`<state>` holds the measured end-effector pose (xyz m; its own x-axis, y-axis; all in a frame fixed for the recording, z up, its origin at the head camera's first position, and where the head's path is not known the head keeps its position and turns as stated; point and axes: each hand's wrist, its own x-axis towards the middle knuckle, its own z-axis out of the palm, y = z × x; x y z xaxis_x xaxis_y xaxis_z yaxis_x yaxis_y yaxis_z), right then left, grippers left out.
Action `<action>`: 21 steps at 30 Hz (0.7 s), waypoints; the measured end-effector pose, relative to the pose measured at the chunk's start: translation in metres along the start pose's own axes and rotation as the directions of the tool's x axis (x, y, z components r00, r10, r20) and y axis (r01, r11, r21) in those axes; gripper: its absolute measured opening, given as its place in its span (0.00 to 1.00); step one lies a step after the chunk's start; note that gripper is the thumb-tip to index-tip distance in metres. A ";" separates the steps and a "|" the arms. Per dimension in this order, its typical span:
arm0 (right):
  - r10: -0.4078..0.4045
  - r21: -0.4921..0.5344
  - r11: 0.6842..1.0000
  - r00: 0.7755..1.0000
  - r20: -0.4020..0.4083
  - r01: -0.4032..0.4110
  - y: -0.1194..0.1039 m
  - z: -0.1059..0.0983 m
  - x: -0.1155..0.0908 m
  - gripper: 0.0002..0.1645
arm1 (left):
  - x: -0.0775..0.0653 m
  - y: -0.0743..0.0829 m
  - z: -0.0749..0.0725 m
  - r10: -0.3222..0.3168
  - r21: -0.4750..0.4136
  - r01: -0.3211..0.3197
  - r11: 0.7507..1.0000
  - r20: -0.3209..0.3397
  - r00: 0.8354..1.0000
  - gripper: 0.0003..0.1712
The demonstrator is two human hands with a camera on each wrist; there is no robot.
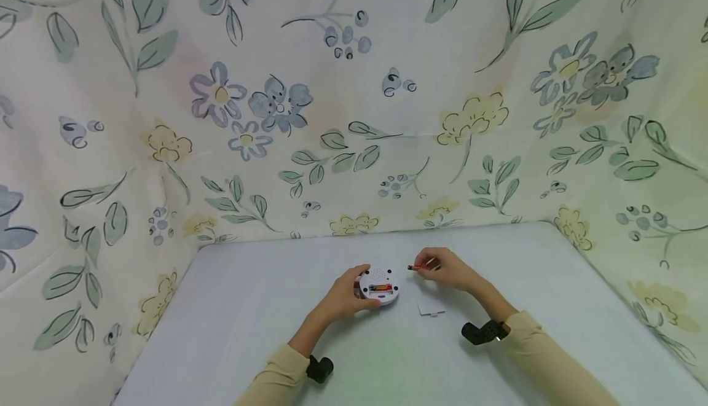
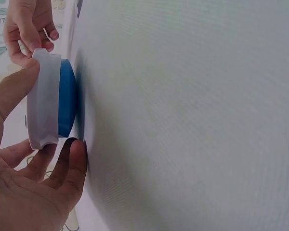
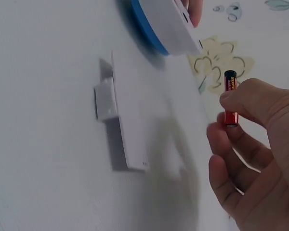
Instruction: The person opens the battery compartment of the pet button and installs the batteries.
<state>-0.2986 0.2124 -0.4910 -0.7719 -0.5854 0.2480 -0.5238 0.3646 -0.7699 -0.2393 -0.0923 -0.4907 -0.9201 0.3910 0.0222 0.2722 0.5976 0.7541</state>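
A round white device (image 1: 378, 274) with a blue underside (image 2: 67, 98) is tilted up off the table or resting on it; I cannot tell which. Its upper face has a speaker grille and an uncovered battery bay, where a red-and-black battery (image 1: 380, 288) lies. My left hand (image 1: 342, 296) grips the device by its rim, thumb on the near side and fingers on the far side. To the right of it, my right hand (image 1: 447, 269) pinches a second small red-and-black battery (image 3: 230, 81) between thumb and fingers, above the table.
A white battery cover (image 3: 127, 118) with a small tab lies on the table (image 1: 249, 326), below my right hand. Floral cloth (image 1: 354, 105) hangs behind the table and along its sides. Each wrist carries a black camera (image 1: 481, 332).
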 end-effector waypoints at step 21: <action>0.005 0.190 0.982 1.000 -0.022 -0.001 -0.019 0.024 0.009 0.06 | 0.000 -0.001 -0.001 0.011 -0.029 -0.011 1.000 0.002 1.000 0.50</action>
<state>-0.2864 0.1828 -0.4882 -0.7823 -0.5676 0.2565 -0.4449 0.2212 -0.8678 -0.2396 -0.0938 -0.4912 -0.9163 0.3994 0.0294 0.2742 0.5723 0.7728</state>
